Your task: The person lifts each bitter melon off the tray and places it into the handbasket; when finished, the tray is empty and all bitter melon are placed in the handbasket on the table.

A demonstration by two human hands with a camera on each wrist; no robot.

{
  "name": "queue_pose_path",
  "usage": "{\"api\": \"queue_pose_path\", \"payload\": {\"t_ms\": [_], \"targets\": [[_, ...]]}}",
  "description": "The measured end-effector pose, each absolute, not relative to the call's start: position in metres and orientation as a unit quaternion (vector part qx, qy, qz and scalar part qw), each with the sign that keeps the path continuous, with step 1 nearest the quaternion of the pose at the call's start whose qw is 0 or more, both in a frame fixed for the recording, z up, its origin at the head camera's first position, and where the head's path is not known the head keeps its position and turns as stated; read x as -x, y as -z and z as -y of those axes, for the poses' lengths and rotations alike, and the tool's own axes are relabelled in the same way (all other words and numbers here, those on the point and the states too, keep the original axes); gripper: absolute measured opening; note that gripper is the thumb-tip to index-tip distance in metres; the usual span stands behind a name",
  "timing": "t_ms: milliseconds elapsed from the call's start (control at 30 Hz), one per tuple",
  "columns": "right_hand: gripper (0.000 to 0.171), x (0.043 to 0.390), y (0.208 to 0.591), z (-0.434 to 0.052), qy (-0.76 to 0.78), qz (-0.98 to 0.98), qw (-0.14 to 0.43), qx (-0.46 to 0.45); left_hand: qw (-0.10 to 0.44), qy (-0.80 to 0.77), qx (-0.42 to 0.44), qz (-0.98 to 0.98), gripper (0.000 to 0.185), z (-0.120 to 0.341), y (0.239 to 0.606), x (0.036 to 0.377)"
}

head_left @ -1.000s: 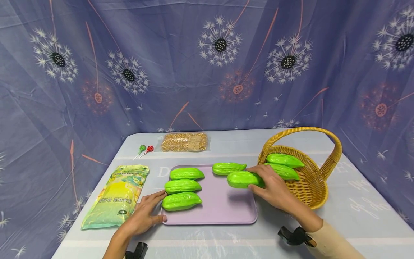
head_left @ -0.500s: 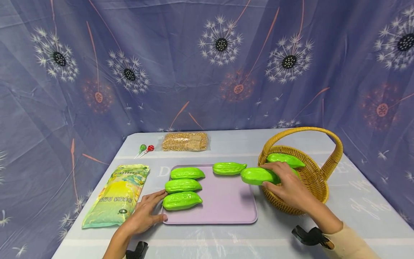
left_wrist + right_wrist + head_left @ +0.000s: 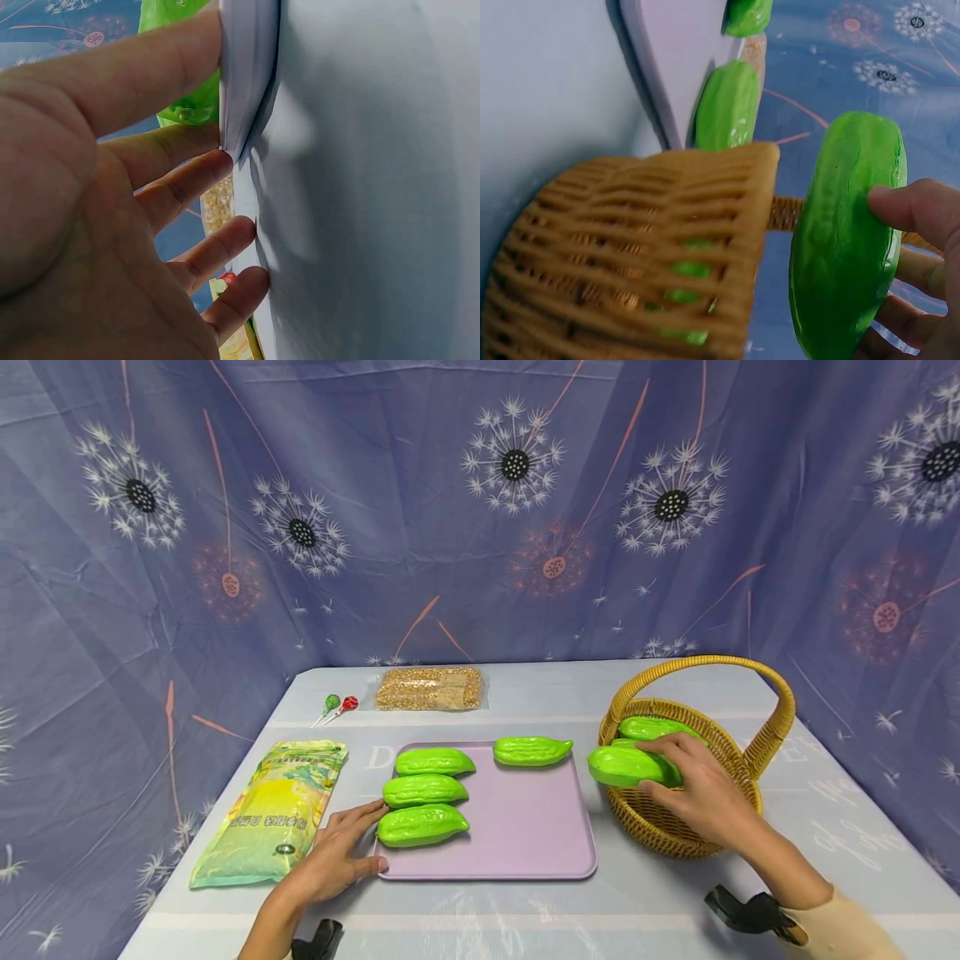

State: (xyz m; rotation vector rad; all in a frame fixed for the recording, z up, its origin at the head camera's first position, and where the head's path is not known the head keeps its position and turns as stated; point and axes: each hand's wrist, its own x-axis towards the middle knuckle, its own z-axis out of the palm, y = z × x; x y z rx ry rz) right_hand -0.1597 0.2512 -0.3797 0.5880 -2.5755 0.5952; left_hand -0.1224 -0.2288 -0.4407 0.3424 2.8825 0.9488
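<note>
Clearly, a glossy green gourd (image 3: 626, 767) is in the right hand (image 3: 697, 781), lifted over the nine o'clock rim of a wicker basket (image 3: 645, 831). The thumb presses one flank and the fingers curl against the other, pinching it; the right wrist view shows the gourd apart from the basket's edge. Inside the basket, toward eleven o'clock, lies another gourd (image 3: 651, 727), with a further strip of green just below; how many lie there is hard to tell, since the held one covers part of them. An arched handle (image 3: 705, 659) rises above the basket.

With a lilac tray (image 3: 517, 835) as the dial, the basket stands near three o'clock. On the tray a single gourd (image 3: 531, 751) lies between one and two, and three gourds (image 3: 424, 790) form a column between eight and eleven. The left hand (image 3: 341, 852) rests at the tray's rim toward eight o'clock, fingers spread, thumb and forefinger touching the edge.

Farther out, a yellow-and-green bag (image 3: 273, 814) lies at nine, a green lollipop (image 3: 331, 702) just beside a red lollipop (image 3: 349, 703) at ten, and a packet of yellow kernels (image 3: 429, 689) at eleven. Beneath everything is a pale table covering (image 3: 480, 918); a blue dandelion-print curtain (image 3: 420, 485) hangs at twelve.
</note>
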Motion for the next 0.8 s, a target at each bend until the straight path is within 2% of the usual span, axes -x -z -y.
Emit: {"api": "queue_pose_path", "payload": {"t_ms": [400,800], "targets": [[0.046,0.161,0.388,-0.271,-0.198,0.929,0.228,-0.215,0.045,-0.314,-0.111,-0.942,0.071,0.229,0.44,0.123],[0.044,0.164,0.4,-0.283,-0.179,0.941,0.209,-0.198,0.043,-0.307,-0.112,-0.944,0.073,0.229,0.438,0.122]]}}
